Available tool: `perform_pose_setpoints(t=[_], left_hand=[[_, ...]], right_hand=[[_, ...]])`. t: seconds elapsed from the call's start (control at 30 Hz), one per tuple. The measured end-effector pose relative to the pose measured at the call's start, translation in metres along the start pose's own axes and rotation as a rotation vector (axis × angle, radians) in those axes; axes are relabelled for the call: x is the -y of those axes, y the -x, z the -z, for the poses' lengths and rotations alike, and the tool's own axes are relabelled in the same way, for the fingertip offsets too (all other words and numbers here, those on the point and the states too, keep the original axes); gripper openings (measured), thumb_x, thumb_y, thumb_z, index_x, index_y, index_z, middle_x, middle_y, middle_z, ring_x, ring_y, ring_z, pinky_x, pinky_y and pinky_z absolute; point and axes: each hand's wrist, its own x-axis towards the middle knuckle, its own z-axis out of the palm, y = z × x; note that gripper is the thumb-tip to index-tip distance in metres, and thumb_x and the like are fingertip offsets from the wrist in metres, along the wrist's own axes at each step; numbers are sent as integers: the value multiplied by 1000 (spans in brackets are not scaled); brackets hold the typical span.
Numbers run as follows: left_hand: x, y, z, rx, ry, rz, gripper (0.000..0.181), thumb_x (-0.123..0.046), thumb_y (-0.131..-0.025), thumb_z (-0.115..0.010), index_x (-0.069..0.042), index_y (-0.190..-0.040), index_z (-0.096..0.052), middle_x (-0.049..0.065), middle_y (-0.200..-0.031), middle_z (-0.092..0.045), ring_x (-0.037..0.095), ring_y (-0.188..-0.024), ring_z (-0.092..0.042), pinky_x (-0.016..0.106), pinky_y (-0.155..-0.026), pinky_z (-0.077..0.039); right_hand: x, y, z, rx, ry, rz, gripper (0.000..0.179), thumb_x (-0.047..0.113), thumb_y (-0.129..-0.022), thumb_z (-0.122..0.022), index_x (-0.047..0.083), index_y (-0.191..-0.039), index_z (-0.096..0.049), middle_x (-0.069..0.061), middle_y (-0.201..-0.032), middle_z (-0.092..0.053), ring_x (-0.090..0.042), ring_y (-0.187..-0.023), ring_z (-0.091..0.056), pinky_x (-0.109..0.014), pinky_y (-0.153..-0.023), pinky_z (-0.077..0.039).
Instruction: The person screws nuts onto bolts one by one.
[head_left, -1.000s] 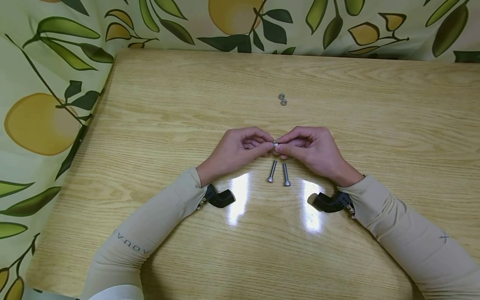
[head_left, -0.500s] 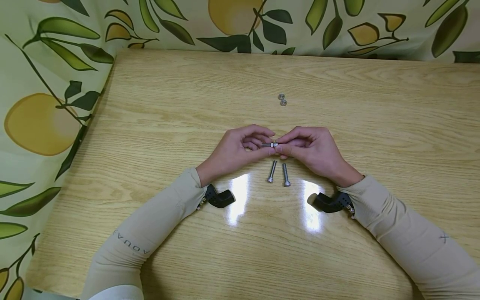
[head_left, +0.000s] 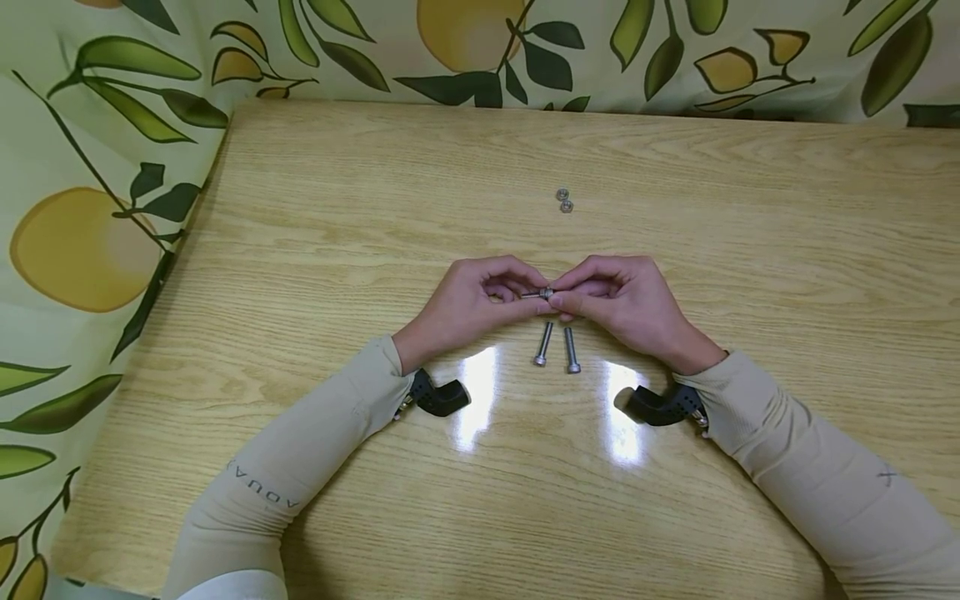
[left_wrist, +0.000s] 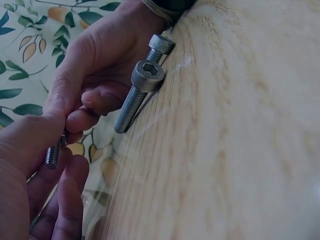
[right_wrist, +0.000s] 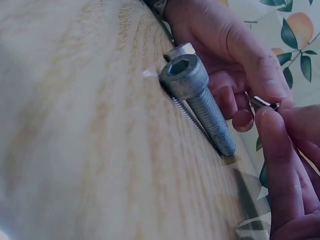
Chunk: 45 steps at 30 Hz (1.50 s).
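Note:
Both hands meet above the table in the head view, around a small metal bolt with a nut on it. My right hand pinches the bolt's head end, mostly hidden by fingers. My left hand has its thumb and index finger at the nut, pinching it. The bolt's threaded end pokes out under the left thumb in the left wrist view. Two larger socket-head bolts, a left one and a right one, lie just in front of the hands.
Two loose nuts lie together farther back on the wood-grain table. A fruit-patterned cloth hangs along the back and left edges. Black wrist mounts jut from under both sleeves.
The left fingers opened off the nut half a second ago, baring the bolt's shank, and have now closed on the nut again. The right hand has kept its pinch, almost still.

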Motion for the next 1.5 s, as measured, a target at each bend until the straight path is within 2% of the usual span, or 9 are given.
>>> perform_pose_setpoints(t=[0.2,0.33,0.47,0.57,0.67,0.87,1.13,1.33,1.5], left_hand=[[12,-4,-2,-19,2,-88,26,-24,-85,-77,-19,-109,-70,-2,-97,-71,9,-84,-66,25,-76,-57],[14,-5,-2,-71,-50,-138,22,-26,-89,-72,-24,-110,-71,-6,-98,-70,7,-83,-62,24,-75,-54],[10,-4,0,-131,-75,-142,16,-28,-89,-72,-26,-105,-73,-9,-101,-71,8,-82,-60,25,-76,-52],[3,-1,4,-155,-59,-103,15,-28,-87,-74,-26,-101,-71,-9,-102,-70,10,-79,-57,26,-73,-48],[-6,3,8,-174,-23,-73,15,-24,-86,-76,-22,-100,-70,-4,-100,-70,13,-77,-53,25,-70,-44],[-17,9,17,-178,23,-80,15,-19,-86,-75,-16,-100,-70,0,-100,-71,14,-77,-56,26,-72,-47],[-8,10,32,-180,34,-164,16,-28,-86,-75,-22,-99,-71,-6,-99,-71,12,-84,-62,29,-74,-52],[-3,16,48,-206,-57,-151,15,-36,-84,-76,-28,-97,-74,-9,-93,-73,12,-78,-60,35,-72,-51],[1,18,60,-198,-230,-165,14,-32,-85,-76,-24,-96,-74,-8,-94,-74,9,-77,-59,31,-71,-51]], right_hand=[[4,2,0,5,-54,8,19,16,-88,-72,3,-103,-72,2,-88,-78,-16,-80,-76,-29,-72,-61],[9,3,-1,2,-117,19,22,13,-89,-71,-3,-104,-70,-6,-93,-78,-20,-86,-76,-31,-75,-61],[15,2,-3,-17,0,30,19,18,-88,-73,6,-103,-72,-5,-94,-77,-17,-84,-75,-29,-72,-61],[20,-1,-7,-37,165,58,17,24,-86,-75,15,-101,-71,0,-92,-75,-11,-78,-74,-24,-68,-60],[25,-6,-10,-51,263,103,18,27,-85,-76,18,-99,-70,1,-90,-75,-7,-77,-73,-22,-68,-59],[38,-11,-13,-76,315,138,14,29,-85,-75,20,-94,-71,4,-88,-75,-7,-75,-72,-20,-65,-58],[52,-18,-20,-72,321,122,11,24,-87,-74,15,-94,-73,-2,-89,-76,-13,-76,-73,-21,-65,-58],[56,-29,-26,-25,298,80,10,21,-88,-73,15,-96,-72,-4,-89,-75,-19,-74,-71,-23,-64,-57],[53,-41,-32,6,351,68,10,24,-89,-71,16,-96,-73,-4,-86,-75,-15,-67,-69,-22,-61,-55]])
